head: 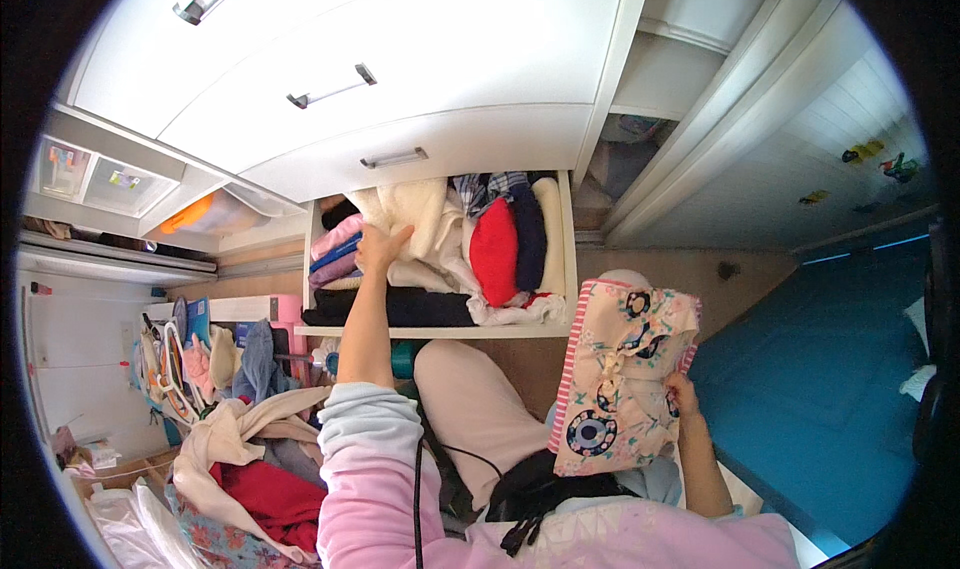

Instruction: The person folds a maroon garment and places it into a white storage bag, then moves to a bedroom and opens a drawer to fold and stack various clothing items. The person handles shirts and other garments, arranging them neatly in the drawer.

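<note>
My left hand (381, 248) reaches into a pulled-out white drawer (450, 332), its fingers partly hidden against cream fleecy fabric (411, 213). Folded pink, blue and purple clothes lie at the drawer's left side, and a black garment (405, 309) lies along its front. A red cloth item (493, 252) stands beside dark navy fabric (529, 235) at the right. My right hand (681, 395) grips the right edge of a floral fabric bundle (628, 426) with striped pink trim and a tied bow. It is held above my lap, to the right of the drawer.
Closed white drawers (390, 159) rise above the open one. A heap of clothes (262, 486) lies at lower left, near hangers (176, 374). A blue surface (817, 359) is at right, beside a sliding door frame (720, 111). A black cable (418, 486) runs along my left sleeve.
</note>
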{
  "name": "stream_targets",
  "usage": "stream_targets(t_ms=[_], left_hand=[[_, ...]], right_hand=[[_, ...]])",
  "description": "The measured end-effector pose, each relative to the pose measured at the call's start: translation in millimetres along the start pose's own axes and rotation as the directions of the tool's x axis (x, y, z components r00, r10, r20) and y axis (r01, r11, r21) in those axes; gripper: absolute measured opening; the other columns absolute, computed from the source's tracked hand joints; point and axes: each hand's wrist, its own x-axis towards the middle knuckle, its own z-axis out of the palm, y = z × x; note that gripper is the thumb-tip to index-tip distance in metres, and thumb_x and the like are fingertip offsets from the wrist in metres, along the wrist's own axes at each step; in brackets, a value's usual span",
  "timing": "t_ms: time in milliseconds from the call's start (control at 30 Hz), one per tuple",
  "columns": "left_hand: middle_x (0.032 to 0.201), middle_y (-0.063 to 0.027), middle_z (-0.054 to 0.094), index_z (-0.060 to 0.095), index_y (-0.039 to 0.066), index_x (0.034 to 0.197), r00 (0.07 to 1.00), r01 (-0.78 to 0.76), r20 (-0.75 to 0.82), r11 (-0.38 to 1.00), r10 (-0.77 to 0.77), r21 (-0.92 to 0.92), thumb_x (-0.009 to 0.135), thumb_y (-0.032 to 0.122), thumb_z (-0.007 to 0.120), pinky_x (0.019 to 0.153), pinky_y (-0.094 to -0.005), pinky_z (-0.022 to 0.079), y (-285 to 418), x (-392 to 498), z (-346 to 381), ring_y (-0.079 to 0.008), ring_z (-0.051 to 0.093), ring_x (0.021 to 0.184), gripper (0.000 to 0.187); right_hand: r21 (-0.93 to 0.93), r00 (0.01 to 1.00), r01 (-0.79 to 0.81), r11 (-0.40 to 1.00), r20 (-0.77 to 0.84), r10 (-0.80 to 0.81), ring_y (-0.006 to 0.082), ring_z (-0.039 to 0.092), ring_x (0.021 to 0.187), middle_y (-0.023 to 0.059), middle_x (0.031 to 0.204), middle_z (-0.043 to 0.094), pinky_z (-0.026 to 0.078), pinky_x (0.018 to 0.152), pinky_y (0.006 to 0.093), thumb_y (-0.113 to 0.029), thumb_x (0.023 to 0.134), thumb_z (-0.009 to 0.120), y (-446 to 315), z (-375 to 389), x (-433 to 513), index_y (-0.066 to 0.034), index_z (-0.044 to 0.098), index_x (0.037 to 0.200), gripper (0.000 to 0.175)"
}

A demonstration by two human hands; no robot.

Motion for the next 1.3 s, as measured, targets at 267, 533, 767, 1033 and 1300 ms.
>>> stream_targets(t_ms=[267, 533, 767, 1033, 1300], left_hand=[[0.111, -0.0216, 0.064, 0.057, -0.002, 0.120, 0.891, -0.369, -0.315, 0.926, 0.326, -0.084, 0.072, 0.033, 0.070, 0.091, -0.0436, 0.044, -49.2, -7.7, -0.3, -0.0350, 0.062, 0.102, 0.061], [0.117, -0.0213, 0.061, 0.048, -0.002, 0.129, 0.998, 0.055, 0.020, 0.947, -0.052, -0.316, 0.073, 0.018, 0.068, 0.090, -0.0401, 0.047, -168.9, -22.5, -42.3, -0.0345, 0.061, 0.104, 0.062], [0.117, -0.0193, 0.054, 0.039, 0.003, 0.135, 0.644, -0.428, -0.553, 0.848, 0.529, 0.313, 0.081, 0.027, 0.062, 0.095, -0.0501, 0.040, -60.1, -33.0, -24.4, -0.0379, 0.050, 0.109, 0.064], [0.103, -0.0186, 0.066, 0.030, 0.011, 0.144, 0.920, -0.393, -0.014, 0.919, 0.393, -0.018, 0.076, 0.022, 0.069, 0.094, -0.0483, 0.041, 74.1, -47.0, 21.4, -0.0346, 0.063, 0.097, 0.079], [0.100, -0.0186, 0.064, 0.057, 0.010, 0.115, 0.859, -0.430, -0.403, 0.873, 0.317, -0.230, 0.086, 0.013, 0.056, 0.081, -0.0425, 0.048, -60.8, -10.9, -66.0, -0.0332, 0.062, 0.091, 0.029]], right_hand=[[0.054, 0.998, -0.002, 0.999, 0.056, -0.001, 0.0088, 0.048, 0.057, -0.0039, 0.063, 0.052, 0.037, 0.055, 0.0244, -0.022, 0.075, 0.062, -21.6, 13.2, -3.7, -0.0134, 0.057, 0.066, 0.014], [0.068, 0.998, 0.064, 0.996, 0.002, -0.065, 0.0091, 0.049, 0.057, -0.0033, 0.063, 0.054, 0.037, 0.056, 0.0244, -0.022, 0.077, 0.061, -28.2, 24.4, -11.3, -0.0129, 0.058, 0.066, 0.015], [-0.038, 0.994, 0.062, 0.997, 0.093, -0.058, 0.0066, 0.040, 0.057, -0.0020, 0.067, 0.048, 0.032, 0.055, 0.0221, -0.016, 0.089, 0.052, -17.3, 0.1, 1.9, -0.0082, 0.055, 0.074, 0.018], [-0.073, 0.993, 0.114, 0.991, 0.037, -0.111, 0.0062, 0.042, 0.054, -0.0046, 0.060, 0.048, 0.031, 0.052, 0.0225, -0.028, 0.079, 0.061, 3.5, -17.0, 15.0, -0.0132, 0.055, 0.064, 0.022], [-0.058, 0.996, 0.067, 0.996, 0.055, -0.064, 0.0051, 0.042, 0.055, -0.0055, 0.063, 0.050, 0.031, 0.051, 0.0208, -0.025, 0.080, 0.060, -15.9, 0.2, 5.0, -0.0143, 0.055, 0.064, 0.019]])
